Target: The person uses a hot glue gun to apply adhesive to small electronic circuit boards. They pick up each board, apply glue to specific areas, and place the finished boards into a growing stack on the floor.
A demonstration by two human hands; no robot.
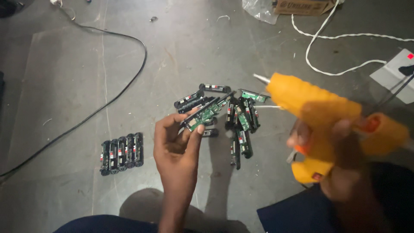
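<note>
My left hand (177, 146) holds a narrow black strip with a green circuit board (205, 113) on it, pinched between thumb and fingers above the floor. In my right hand (340, 168) is a yellow-orange glue gun (319, 112), blurred, with its metal tip pointing left toward the board, a short gap away. Just beyond the held piece lies a loose pile of similar black strips with green boards (241, 118) on the grey floor.
A neat row of several black strips (122, 152) lies to the left. A black cable (108, 99) curves across the floor at left. White cord (327, 51), a cardboard box (304, 6) and clear plastic sit at the back right.
</note>
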